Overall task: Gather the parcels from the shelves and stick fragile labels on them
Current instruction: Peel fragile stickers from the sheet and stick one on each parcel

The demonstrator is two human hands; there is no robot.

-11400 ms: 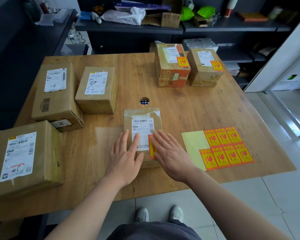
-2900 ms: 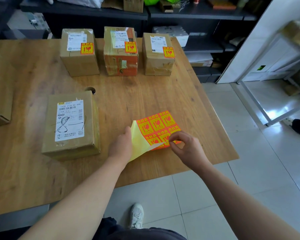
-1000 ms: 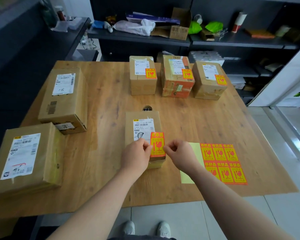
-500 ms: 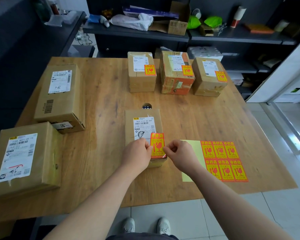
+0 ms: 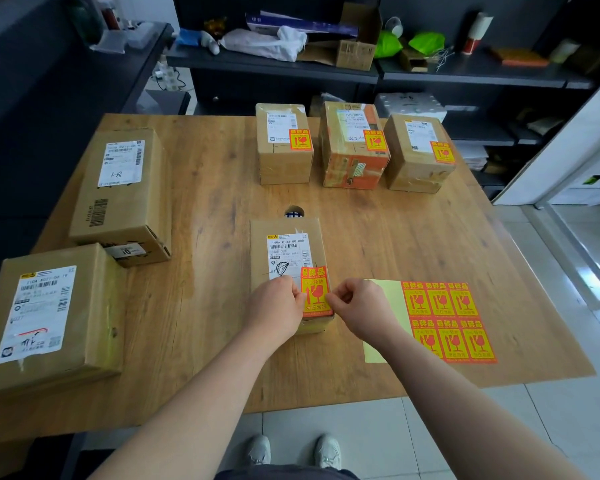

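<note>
Wooden table, cluttered dark shelves behind, tiled floor below. Left hand and right hand, fingers curled, pinch the fragile label on the centre parcel.

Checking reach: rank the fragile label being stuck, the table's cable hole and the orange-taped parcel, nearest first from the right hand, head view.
1. Fragile label, touching the right hand.
2. Cable hole, mid-table beyond it.
3. Orange-taped parcel, back row.
</note>
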